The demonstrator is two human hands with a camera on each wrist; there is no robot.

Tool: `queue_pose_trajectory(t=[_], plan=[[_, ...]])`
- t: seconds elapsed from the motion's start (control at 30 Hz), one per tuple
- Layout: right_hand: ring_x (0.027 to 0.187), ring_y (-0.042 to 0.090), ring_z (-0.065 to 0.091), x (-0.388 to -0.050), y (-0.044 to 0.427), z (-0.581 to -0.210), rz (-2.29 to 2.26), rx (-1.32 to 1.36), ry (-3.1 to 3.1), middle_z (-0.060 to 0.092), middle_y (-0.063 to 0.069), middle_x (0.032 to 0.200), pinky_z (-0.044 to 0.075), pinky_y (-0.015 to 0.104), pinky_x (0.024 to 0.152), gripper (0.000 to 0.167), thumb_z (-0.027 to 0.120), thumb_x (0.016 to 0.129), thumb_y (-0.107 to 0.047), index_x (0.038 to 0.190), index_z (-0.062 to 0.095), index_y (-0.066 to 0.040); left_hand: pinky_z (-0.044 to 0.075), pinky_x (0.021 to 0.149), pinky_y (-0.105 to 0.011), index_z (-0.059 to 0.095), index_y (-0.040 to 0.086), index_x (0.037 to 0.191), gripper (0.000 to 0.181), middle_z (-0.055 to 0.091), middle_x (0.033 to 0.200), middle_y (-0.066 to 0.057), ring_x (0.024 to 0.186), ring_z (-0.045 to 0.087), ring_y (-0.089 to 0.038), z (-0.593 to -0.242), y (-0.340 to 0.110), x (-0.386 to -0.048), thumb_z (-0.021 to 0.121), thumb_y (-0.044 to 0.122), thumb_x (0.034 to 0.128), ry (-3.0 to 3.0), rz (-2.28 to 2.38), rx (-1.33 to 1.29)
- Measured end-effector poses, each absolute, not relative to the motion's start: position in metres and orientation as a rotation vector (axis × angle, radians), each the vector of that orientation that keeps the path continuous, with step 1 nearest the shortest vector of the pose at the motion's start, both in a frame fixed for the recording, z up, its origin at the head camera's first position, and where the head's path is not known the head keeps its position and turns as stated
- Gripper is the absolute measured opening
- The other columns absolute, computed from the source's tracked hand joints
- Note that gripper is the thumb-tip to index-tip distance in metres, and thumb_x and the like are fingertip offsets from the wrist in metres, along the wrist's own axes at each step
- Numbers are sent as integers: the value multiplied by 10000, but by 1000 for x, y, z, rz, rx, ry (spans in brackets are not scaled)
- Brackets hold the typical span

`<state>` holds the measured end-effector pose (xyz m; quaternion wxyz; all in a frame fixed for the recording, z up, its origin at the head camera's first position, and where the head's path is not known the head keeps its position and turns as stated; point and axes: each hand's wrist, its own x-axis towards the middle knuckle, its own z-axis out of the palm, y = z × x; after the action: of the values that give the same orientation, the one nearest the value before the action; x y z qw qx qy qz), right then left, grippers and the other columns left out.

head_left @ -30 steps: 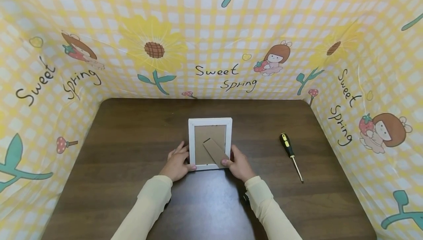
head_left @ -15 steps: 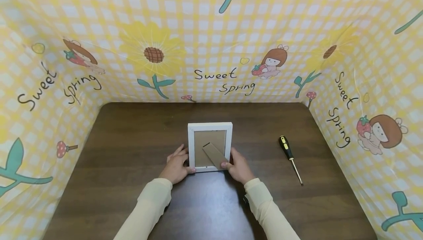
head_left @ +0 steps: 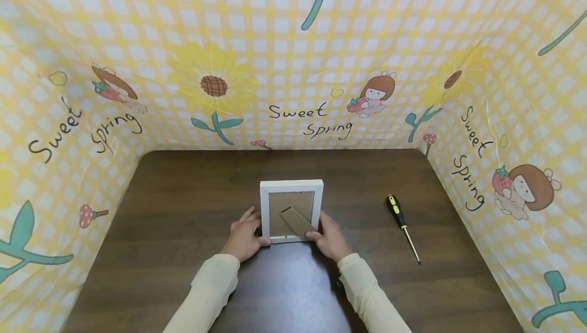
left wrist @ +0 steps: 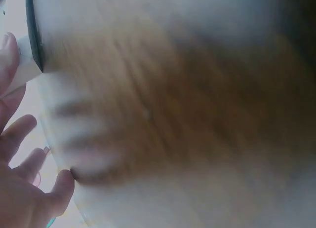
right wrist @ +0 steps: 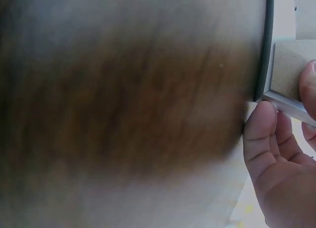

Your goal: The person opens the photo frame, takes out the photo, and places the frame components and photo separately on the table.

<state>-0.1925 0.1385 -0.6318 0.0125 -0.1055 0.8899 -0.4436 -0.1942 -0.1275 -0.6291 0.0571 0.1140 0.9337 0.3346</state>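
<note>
A white picture frame [head_left: 292, 186] stands back side toward me near the middle of the table, its brown backing board [head_left: 279, 200] showing. The stand leg [head_left: 295, 221] slants across the board down to the lower right corner. My left hand [head_left: 245, 234] grips the lower left corner, thumb on the near face and fingers by the left side. At the lower right corner my right hand [head_left: 332, 236] holds the frame, its thumb pressing on the stand leg and its fingers at the right side. Both wrist views show the fingers at the frame's lower corners; its front is hidden.
A screwdriver [head_left: 402, 228] with a black and yellow handle lies on the dark wooden table [head_left: 183, 185] to the right of the frame. Yellow checked cloth [head_left: 293, 58] hangs round the back and both sides of the table.
The whole head view has shifted down slightly. The frame looks shorter, its top edge showing more, as if tipped more upright. Both hands keep their hold at the lower corners.
</note>
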Motion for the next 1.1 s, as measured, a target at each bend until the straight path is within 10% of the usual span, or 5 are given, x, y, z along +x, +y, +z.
queue_pose_trajectory(t=[1.1], plan=[[982, 262, 615, -191, 139, -629, -1295, -456, 2828, 642, 97, 1029, 482, 477, 901, 284, 803, 838, -69, 1072, 642, -52, 322, 1034, -586, 724, 51, 1156, 487, 681, 1242, -121, 1338, 479, -367, -634, -126, -194, 898, 195, 725, 2949, 991, 353]])
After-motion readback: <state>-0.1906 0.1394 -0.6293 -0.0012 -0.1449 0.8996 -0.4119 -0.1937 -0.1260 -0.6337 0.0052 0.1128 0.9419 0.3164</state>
